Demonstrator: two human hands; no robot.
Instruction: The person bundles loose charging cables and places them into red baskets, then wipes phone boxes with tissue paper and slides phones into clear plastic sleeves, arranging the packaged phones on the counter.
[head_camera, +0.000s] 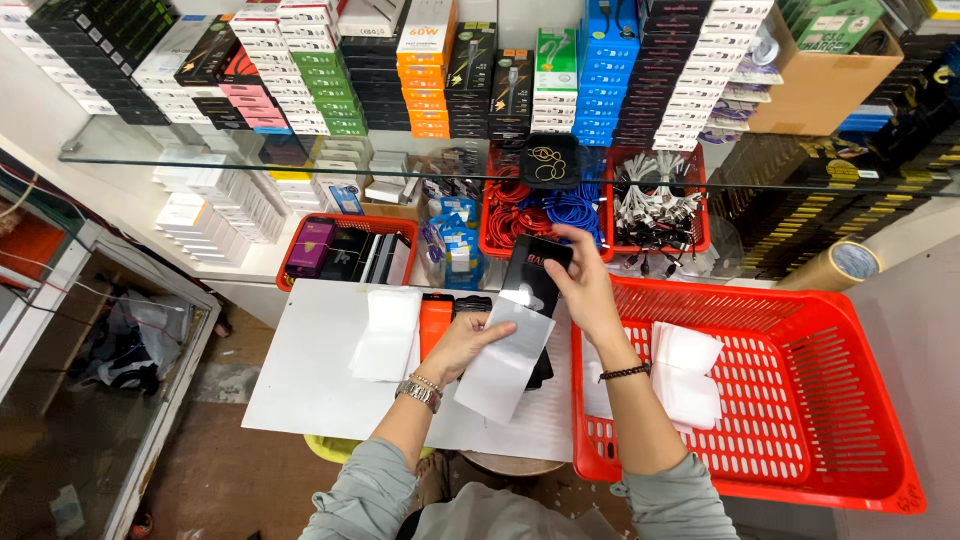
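Clearly both hands were busy over the white board (300, 370) that served as a work surface. The right hand (583, 285) was closed on a flat black box (532, 280), thumb and fingers pinching its upper end, so the box stood tilted above the board's far edge. The left hand (462, 340) pinched a clear plastic sleeve (505, 360) at its near side, the sleeve's mouth meeting the lower end of the box. How far the box had gone in could not be told.

The box looked light and stiff, likely thin card, so a pinch across its short end seemed enough; its glossy face might slip under loose fingers. The sleeve looked limp and slick and would probably crumple or cling, so it seemed best held at the open edge, with a finger inside to keep it spread.

On the board's left half lay a stack of white pouches (388, 335), and toward its middle an orange box (435, 322). Just right of the board stood a red basket (800, 400) with more white pouches (685, 375) inside. Beyond the board sat red trays of coiled cables (560, 210).
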